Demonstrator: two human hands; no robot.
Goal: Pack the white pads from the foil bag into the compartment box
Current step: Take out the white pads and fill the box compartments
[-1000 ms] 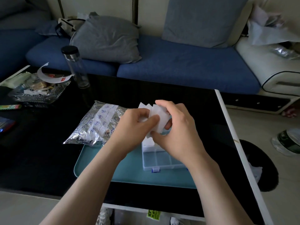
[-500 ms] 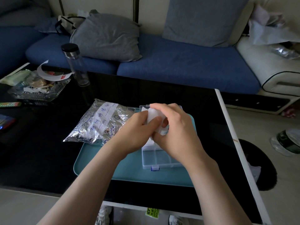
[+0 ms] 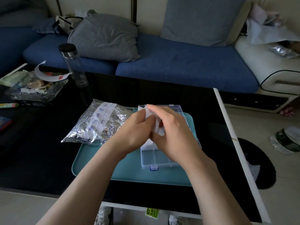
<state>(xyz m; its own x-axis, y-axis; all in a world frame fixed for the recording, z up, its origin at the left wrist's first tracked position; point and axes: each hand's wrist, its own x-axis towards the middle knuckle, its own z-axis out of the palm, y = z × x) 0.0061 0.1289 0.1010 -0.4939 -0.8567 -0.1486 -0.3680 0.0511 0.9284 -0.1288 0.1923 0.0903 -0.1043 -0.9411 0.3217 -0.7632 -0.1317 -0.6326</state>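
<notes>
White pads [image 3: 150, 114] sat as a small stack pinched between both your hands, directly above the far half of the compartment box [image 3: 155, 159].

**Hand state**
- Your left hand [image 3: 136, 129] had its fingers curled, with the thumb and fingertips closed on the left edge of the stack.
- Your right hand [image 3: 173, 129] was curled over the stack from the top and right, with its fingers wrapped on it.
- The pad count could not be read, because the hands covered most of the stack.

**Layout**
- The box stood open on the teal tray [image 3: 100, 166], with its clear lid [image 3: 178, 109] laid back behind your hands and its blue latch toward you.
- The near compartments showed bare, and the far ones were hidden under your hands.
- A white patch just below your hands was probably a pad already seated.
- The foil bag [image 3: 97, 122] lay just left of the box, partly on the tray and partly on the black table [image 3: 162, 95].

**Step in hand (judged)**
You appeared to be squaring the stack before lowering it into a far compartment. Doing this well called for the following:
1. Align the pad edges with light pressure from both sides. The pads looked soft and would likely buckle under a hard squeeze.
2. Turn the stack to match the compartment walls before lowering it.
3. Lower it straight down between the dividers, not across one.
4. Release the left hand first and guide the stack down with the right.

The main risk was pads fanning out and catching on a divider.
</notes>
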